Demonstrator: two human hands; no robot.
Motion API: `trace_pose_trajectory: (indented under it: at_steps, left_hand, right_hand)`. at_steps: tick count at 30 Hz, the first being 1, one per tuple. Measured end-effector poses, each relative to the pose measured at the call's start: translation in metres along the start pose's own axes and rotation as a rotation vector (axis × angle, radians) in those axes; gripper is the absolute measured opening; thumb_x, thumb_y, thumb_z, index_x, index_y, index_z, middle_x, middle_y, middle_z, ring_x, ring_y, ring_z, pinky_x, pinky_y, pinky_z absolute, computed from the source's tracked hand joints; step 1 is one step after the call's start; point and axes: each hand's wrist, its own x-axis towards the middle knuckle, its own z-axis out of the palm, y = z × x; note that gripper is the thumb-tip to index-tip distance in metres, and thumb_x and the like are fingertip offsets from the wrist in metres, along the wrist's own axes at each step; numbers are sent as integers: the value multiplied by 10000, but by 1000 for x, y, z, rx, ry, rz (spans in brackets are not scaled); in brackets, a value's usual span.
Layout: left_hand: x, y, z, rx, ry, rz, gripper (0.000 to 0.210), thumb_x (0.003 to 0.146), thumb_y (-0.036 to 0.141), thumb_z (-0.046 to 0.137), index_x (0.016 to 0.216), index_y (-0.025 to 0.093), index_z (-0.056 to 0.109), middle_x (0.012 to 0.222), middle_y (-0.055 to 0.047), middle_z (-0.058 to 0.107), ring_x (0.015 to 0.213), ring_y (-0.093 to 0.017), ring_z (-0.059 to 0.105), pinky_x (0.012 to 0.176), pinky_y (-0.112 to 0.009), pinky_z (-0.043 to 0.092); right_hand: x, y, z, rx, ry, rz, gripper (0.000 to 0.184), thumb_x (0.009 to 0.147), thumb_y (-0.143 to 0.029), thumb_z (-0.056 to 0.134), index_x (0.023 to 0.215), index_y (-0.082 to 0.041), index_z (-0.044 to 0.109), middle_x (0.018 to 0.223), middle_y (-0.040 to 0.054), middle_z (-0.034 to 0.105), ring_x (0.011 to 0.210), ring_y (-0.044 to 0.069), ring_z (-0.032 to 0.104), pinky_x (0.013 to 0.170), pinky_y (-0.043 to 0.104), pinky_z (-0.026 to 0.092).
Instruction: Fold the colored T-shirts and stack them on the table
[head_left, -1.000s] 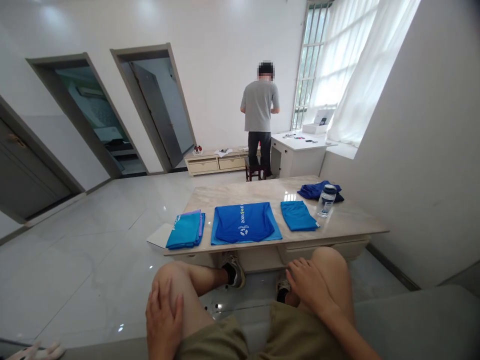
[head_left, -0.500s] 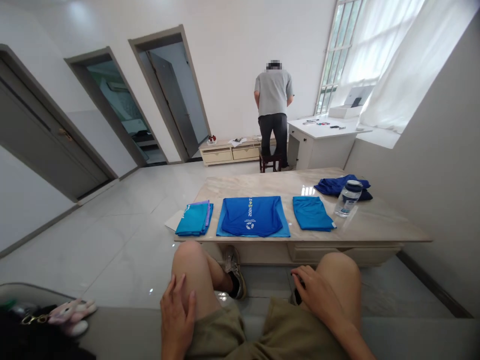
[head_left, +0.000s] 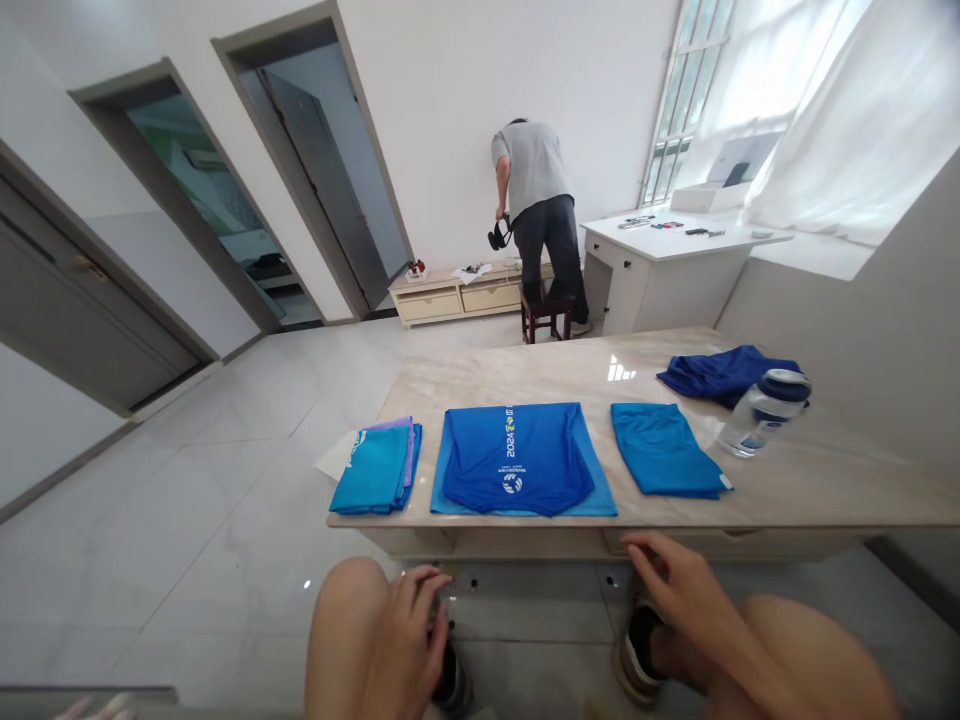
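My left hand (head_left: 409, 635) is beside my left knee, its fingers loosely bent and apart, with nothing in it. Just below the table's front edge, my right hand (head_left: 679, 590) reaches out over my right leg, also holding nothing. On the table in front of both hands lies a blue T-shirt (head_left: 551, 460) with white and yellow print, spread on a lighter blue cloth (head_left: 606, 500). To its right is a folded blue cloth (head_left: 664, 450) with a small white tag. A stack of folded teal and purple cloths (head_left: 373, 468) sits at the left end.
A clear water bottle (head_left: 766, 412) with a dark lid stands at the right, near a crumpled dark blue garment (head_left: 720, 373). Beyond the marble-look table (head_left: 495, 372), another person (head_left: 536, 180) bends beside a dark stool (head_left: 545, 308), low cabinet (head_left: 431, 305) and white desk (head_left: 667, 265).
Both my hands have moved forward, off my thighs toward the table, and the view has come nearer to it. The other person has bent over and holds a black object at their side.
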Motion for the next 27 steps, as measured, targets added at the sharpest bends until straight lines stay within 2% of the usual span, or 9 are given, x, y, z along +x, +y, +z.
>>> trace_pose_trajectory:
  at_steps: [3,6,9,12,14,17,21,24,27]
  left_hand:
    - [71,10,29,-117,-189,170,285,1074,95,534,1098,253,771,1066,-72,805,977,-243,780,864,-383,628]
    - [149,17,67,-87,-398,392,165,1033,102,656,1063,229,756,980,-49,802,907,-245,778,791,-354,582]
    - [215,15,104,-27,-521,537,95,1067,142,673,1073,207,741,930,-41,793,828,-236,764,695,-341,521]
    - [254,6,130,-36,-445,582,112,1076,155,655,1154,205,716,942,-50,777,846,-249,756,696,-356,517]
    - [262,-1,142,-51,-331,569,217,1051,144,661,1256,201,703,950,-55,774,845,-257,748,696,-372,530]
    - [253,-12,160,-40,-178,489,389,978,91,668,1355,182,689,990,-78,798,859,-265,754,730,-391,576]
    - [234,-19,177,-8,-117,432,459,876,62,680,1318,182,710,986,-84,802,860,-271,762,740,-384,600]
    - [229,-16,171,40,-139,406,500,868,25,683,1334,204,713,1043,-66,810,916,-268,776,790,-375,618]
    - [223,-10,152,83,-164,355,413,932,10,669,1276,230,731,1044,-34,799,930,-257,773,800,-371,623]
  right_hand:
    - [109,-2,6,-20,-84,-52,374,1042,-485,565,945,-239,829,822,75,846,729,285,812,666,371,609]
    - [191,-5,27,-132,-22,-71,342,1042,-405,533,857,-236,766,747,44,807,683,251,788,638,327,557]
    - [221,1,57,-321,69,-150,277,1070,-309,541,893,-243,742,793,39,806,702,234,779,634,314,539]
    - [219,14,76,-452,68,-240,210,1098,-281,562,994,-269,743,899,46,828,774,253,806,662,347,573]
    - [217,25,82,-493,61,-242,197,1119,-299,553,1048,-285,736,936,44,836,779,262,818,641,366,584]
    - [220,40,86,-516,33,-237,206,1134,-305,534,1077,-295,731,950,39,844,784,260,835,670,378,620]
    - [228,47,84,-529,22,-210,252,1144,-303,502,1070,-287,742,974,49,856,833,256,851,717,365,635]
    - [231,42,70,-528,41,-139,297,1159,-346,476,1078,-268,751,997,64,860,799,255,837,664,351,589]
    - [224,37,50,-500,27,-30,333,1147,-379,461,1053,-256,756,990,85,857,745,258,802,632,348,524]
